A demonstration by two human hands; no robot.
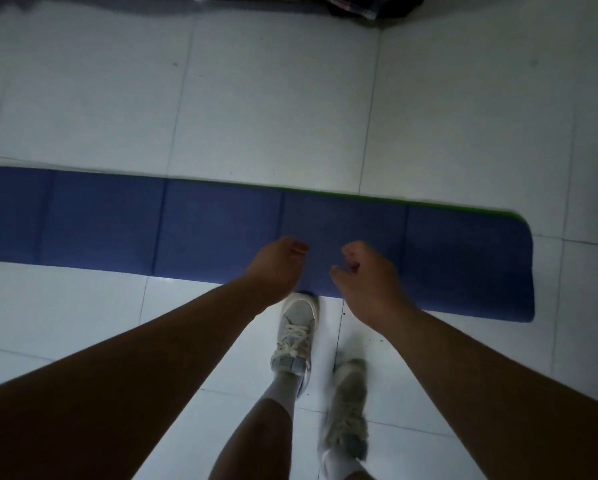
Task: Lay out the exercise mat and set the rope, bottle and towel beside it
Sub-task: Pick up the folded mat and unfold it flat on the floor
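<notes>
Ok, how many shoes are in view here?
2. The front shoe has its toe at the near edge of the mat. The rear shoe, blurred, is behind it to the right on the floor tiles. No others show.

You've got a wide stretch of open floor (273,98) beyond the far edge of the mat (117,220), running up to a dark bundle (370,5) at the top edge. There's more room on the tiles past the mat's rounded right end. On your side your own feet crowd things: left shoe (296,327) toe right at the mat's near edge, right shoe (349,410) just behind it.
</notes>
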